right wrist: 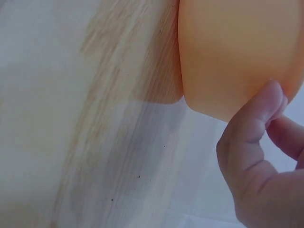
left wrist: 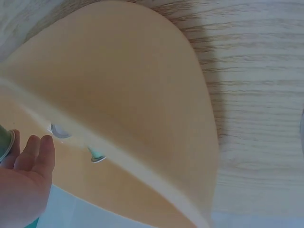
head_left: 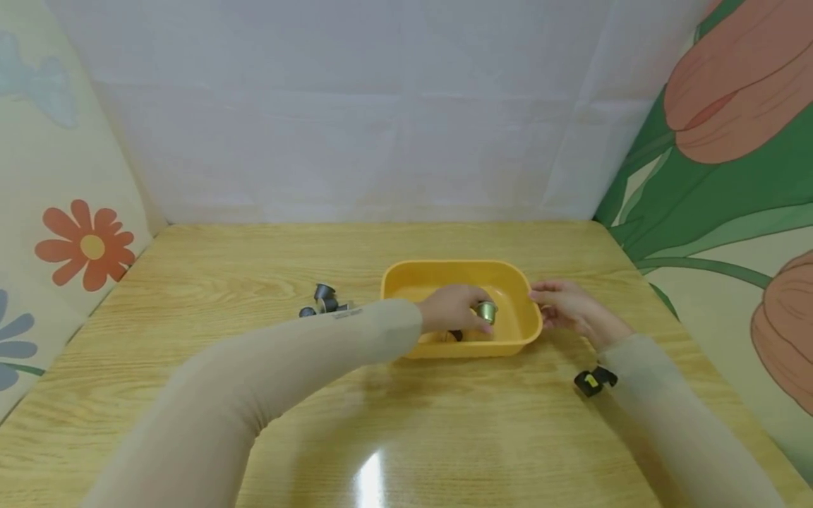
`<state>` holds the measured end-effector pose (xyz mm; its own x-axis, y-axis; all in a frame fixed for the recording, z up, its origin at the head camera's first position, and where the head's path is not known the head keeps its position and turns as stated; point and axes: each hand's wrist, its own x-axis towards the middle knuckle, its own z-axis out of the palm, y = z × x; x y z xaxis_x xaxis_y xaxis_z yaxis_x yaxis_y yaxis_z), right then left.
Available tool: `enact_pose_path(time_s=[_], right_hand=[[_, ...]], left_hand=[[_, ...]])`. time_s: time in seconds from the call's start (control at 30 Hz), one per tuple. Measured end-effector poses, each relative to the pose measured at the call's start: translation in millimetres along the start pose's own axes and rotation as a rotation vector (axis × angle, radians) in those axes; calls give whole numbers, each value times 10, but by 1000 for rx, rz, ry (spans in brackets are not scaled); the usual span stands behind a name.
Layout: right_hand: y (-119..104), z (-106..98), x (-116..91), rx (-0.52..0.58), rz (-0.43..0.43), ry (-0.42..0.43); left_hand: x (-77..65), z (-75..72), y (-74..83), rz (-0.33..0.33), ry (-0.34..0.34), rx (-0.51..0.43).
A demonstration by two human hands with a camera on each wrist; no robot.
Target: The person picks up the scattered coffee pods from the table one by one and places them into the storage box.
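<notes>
A yellow plastic basin (head_left: 460, 349) stands on the wooden table. Inside it, my left hand (head_left: 454, 308) holds a shiny green coffee capsule (head_left: 486, 312) between thumb and fingers. The left wrist view shows that held capsule (left wrist: 5, 142) cut off at the frame's edge. Two more capsules lie in the basin there, one with a silvery lid (left wrist: 60, 130) and a green one (left wrist: 97, 155). A dark capsule (head_left: 455, 335) shows below my left hand in the head view. At the basin's right end, my right hand (head_left: 571, 309) grips the rim with its fingertips (right wrist: 273, 95).
Several dark capsules (head_left: 326, 305) lie on the table left of the basin, partly behind my left sleeve. To the right, near my right sleeve, are black pieces (head_left: 591, 382), one with a yellow mark. A white sheet (head_left: 356, 141) hangs behind the table.
</notes>
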<state>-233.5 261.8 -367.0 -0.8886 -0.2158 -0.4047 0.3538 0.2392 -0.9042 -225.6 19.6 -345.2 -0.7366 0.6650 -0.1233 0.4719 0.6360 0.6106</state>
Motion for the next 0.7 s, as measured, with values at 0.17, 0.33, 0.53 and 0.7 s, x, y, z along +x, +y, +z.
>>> enact_pose_path(time_s=[0.17,0.33,0.53,0.7], right_hand=[[-6,2,3,-1,7,7],[-14,6,5,0,5,4],[-7,-2,2,-1,2,5],[-12,-8,-7,4,-4,1]], left_hand=[[70,21,-9,-19,-7,-1],[137,47,-34,-11,-6,-9],[171,65,-39,19,-5,-15],[173,76,-20,-10,-27,-54]])
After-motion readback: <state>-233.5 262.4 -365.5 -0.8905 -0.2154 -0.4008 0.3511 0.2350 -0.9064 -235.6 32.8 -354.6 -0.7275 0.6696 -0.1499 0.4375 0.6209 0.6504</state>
